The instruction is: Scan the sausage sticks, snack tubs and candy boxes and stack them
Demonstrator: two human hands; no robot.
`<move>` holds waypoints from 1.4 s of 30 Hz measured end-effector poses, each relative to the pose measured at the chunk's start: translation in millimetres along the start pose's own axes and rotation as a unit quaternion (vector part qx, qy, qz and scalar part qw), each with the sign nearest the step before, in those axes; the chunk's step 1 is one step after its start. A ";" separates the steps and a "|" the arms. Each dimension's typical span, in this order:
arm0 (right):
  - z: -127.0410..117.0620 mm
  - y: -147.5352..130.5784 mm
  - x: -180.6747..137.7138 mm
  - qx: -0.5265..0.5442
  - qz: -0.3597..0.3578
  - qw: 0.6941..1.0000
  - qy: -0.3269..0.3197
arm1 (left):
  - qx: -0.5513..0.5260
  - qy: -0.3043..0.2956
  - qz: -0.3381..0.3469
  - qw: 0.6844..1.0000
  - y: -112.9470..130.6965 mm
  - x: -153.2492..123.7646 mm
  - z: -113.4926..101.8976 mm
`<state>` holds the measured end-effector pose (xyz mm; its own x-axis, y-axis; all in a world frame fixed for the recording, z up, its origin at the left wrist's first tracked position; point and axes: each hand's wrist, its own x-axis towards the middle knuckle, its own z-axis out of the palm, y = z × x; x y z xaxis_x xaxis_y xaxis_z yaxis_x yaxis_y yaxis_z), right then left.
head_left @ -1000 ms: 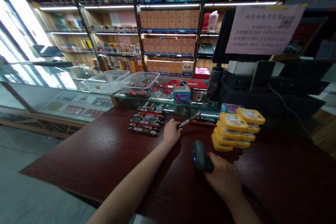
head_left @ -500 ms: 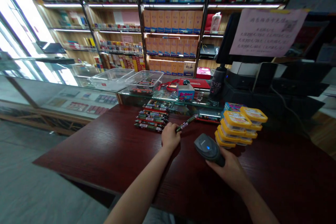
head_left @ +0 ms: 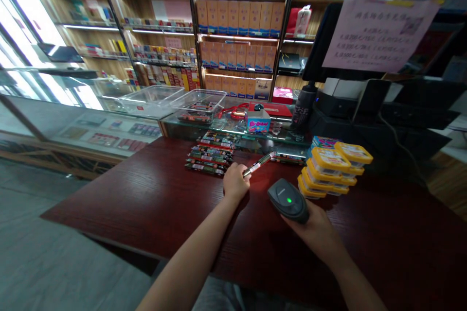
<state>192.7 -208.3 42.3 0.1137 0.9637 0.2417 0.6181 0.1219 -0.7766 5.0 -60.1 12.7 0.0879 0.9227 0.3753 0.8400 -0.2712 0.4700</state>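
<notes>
My left hand [head_left: 235, 182] is closed round one end of a thin snack stick [head_left: 260, 164] that points up and to the right over the dark red counter [head_left: 127, 199]. My right hand [head_left: 317, 231] grips a black barcode scanner [head_left: 288, 200] whose green light is on, its head aimed toward the stick. A red glow lies on the counter between the two hands. A row of similar snack sticks [head_left: 209, 155] lies just left of my left hand.
Stacked yellow-lidded tubs [head_left: 333, 167] stand right of the scanner. Behind the counter sits a glass case with clear plastic trays [head_left: 175, 102] and a small blue box [head_left: 258, 123]. A register and monitor with a pink notice [head_left: 379, 34] are at right. Shelves of boxed goods fill the back.
The scanner has been lifted and turned toward the stick; its light went from blue to green. The left hand with the stick has barely moved.
</notes>
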 end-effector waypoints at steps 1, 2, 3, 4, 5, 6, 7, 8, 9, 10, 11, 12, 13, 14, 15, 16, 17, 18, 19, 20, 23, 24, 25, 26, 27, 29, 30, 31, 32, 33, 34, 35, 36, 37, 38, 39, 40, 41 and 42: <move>0.0 0.8 0.0 -0.001 -0.001 1.000 -0.001 | 0.001 0.001 0.001 1.000 0.0 -0.1 0.0; -0.1 1.3 -0.1 -0.003 -0.003 1.000 -0.002 | 0.001 0.004 0.003 1.000 0.0 -0.2 0.1; -0.2 1.5 -0.1 -0.009 -0.005 1.000 -0.001 | 0.001 0.008 0.005 1.000 0.0 -0.2 0.2; -0.6 1.3 -0.1 -0.020 -0.006 1.000 0.000 | 0.000 0.011 0.007 1.000 -0.1 -0.2 0.4; -1.0 0.7 0.0 -0.038 -0.005 0.999 0.003 | -0.001 0.014 0.007 1.000 -0.2 -0.1 0.6; -1.6 -0.3 0.1 -0.065 -0.002 0.998 0.008 | -0.002 0.015 0.008 1.000 -0.3 0.1 0.9; -2.1 -1.5 0.4 -0.099 0.004 0.995 0.012 | -0.003 0.016 0.008 1.000 -0.5 0.2 1.2; -2.5 -2.7 0.7 -0.141 0.013 0.990 0.016 | -0.005 0.015 0.010 1.000 -0.8 0.3 1.4; -2.7 -3.5 1.1 -0.187 0.022 0.982 0.021 | -0.008 0.015 0.013 1.000 -1.1 0.2 1.6; -2.5 -3.7 1.4 -0.233 0.030 0.972 0.027 | -0.012 0.015 0.018 1.000 -1.4 0.1 1.8; -1.9 -2.9 1.5 -0.273 0.034 0.961 0.036 | -0.017 0.017 0.026 0.999 -1.7 -0.3 1.9; -0.9 -1.2 1.5 -0.304 0.031 0.951 0.046 | -0.023 0.019 0.036 0.999 -2.0 -0.9 2.0; 0.2 1.6 1.4 -0.325 0.023 0.944 0.056 | -0.028 0.021 0.048 0.998 -2.3 -1.8 2.0; 1.6 5.2 1.0 -0.334 0.009 0.940 0.065 | -0.033 0.022 0.060 0.997 -2.5 -2.7 2.0; 2.9 9.3 0.5 -0.337 -0.008 0.939 0.068 | -0.037 0.022 0.073 0.996 -2.8 -3.7 1.8; 4.1 13.6 -0.3 -0.341 -0.020 0.937 0.069 | -0.041 0.023 0.086 0.995 -3.1 -4.6 1.3; 5.2 17.8 -1.1 -0.342 -0.035 0.937 0.066 | -0.043 0.024 0.098 0.994 -3.5 -5.0 0.4; 6.2 21.5 -2.0 -0.342 -0.047 0.937 0.061 | -0.043 0.026 0.112 0.992 -4.1 -4.8 -1.2; 7.0 24.6 -2.9 -0.342 -0.051 0.936 0.060 | -0.040 0.030 0.126 0.991 -5.2 -3.6 -3.8; 7.7 26.9 -3.9 -0.341 -0.053 0.937 0.057 | -0.034 0.035 0.139 0.989 -6.8 -1.3 -7.4; 9.4 29.8 -6.1 -0.326 -0.053 0.943 0.044 | -0.001 0.056 0.161 0.985 -16.3 13.2 -26.0; 9.9 29.7 -6.5 -0.319 -0.055 0.945 0.034 | 0.012 0.066 0.157 0.985 -21.6 20.1 -34.4; 10.3 29.2 -6.9 -0.316 -0.057 0.947 0.024 | 0.026 0.074 0.148 0.986 -28.0 27.7 -43.5; 10.7 28.5 -7.1 -0.315 -0.058 0.947 0.015 | 0.040 0.081 0.134 0.987 -35.6 35.6 -53.0; 11.2 27.6 -7.2 -0.318 -0.056 0.947 0.010 | 0.056 0.090 0.117 0.987 -44.3 43.3 -62.5; 12.4 25.6 -7.3 -0.324 -0.050 0.945 0.006 | 0.083 0.084 0.085 0.989 -64.6 57.2 -79.5; 13.0 24.7 -7.3 -0.324 -0.044 0.945 0.007 | 0.094 0.076 0.070 0.990 -75.5 63.1 -86.4; 13.6 24.0 -7.3 -0.322 -0.039 0.946 0.007 | 0.106 0.066 0.058 0.991 -86.6 68.1 -91.9; 14.2 23.4 -7.3 -0.317 -0.034 0.948 0.005 | 0.113 0.062 0.042 0.991 -97.3 72.5 -96.0; 14.6 23.0 -7.2 -0.312 -0.031 0.950 0.001 | 0.114 0.061 0.032 0.991 -107.4 76.1 -98.5; 14.9 22.8 -7.1 -0.307 -0.030 0.951 -0.004 | 0.113 0.061 0.024 0.991 -116.4 79.3 -99.6; 15.1 22.7 -7.0 -0.302 -0.031 0.953 -0.009 | 0.110 0.062 0.018 0.992 -124.1 82.1 -99.4; 15.1 22.7 -6.8 -0.297 -0.032 0.954 -0.015 | 0.104 0.064 0.015 0.992 -130.5 84.6 -98.2; 15.1 22.8 -6.6 -0.293 -0.032 0.955 -0.021 | 0.098 0.065 0.014 0.993 -135.5 86.8 -96.2; 15.0 22.9 -6.3 -0.289 -0.029 0.956 -0.026 | 0.092 0.067 0.014 0.993 -139.2 88.9 -93.5; 14.8 23.1 -6.0 -0.287 -0.024 0.957 -0.032 | 0.086 0.068 0.014 0.994 -141.9 90.8 -90.5; 14.7 23.2 -5.6 -0.286 -0.017 0.957 -0.039 | 0.082 0.066 0.013 0.994 -143.7 92.6 -87.3; 14.5 23.3 -5.2 -0.286 -0.009 0.957 -0.046 | 0.083 0.064 0.010 0.994 -144.8 94.1 -84.0; 14.4 23.3 -4.7 -0.286 -0.001 0.957 -0.050 | 0.088 0.062 0.003 0.994 -145.4 95.5 -80.7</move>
<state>195.3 -206.6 14.7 0.0540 0.9851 0.1635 0.9463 0.0017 -0.3232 -151.9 45.4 44.6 0.0370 0.8776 0.4780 0.9214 -0.2151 0.3236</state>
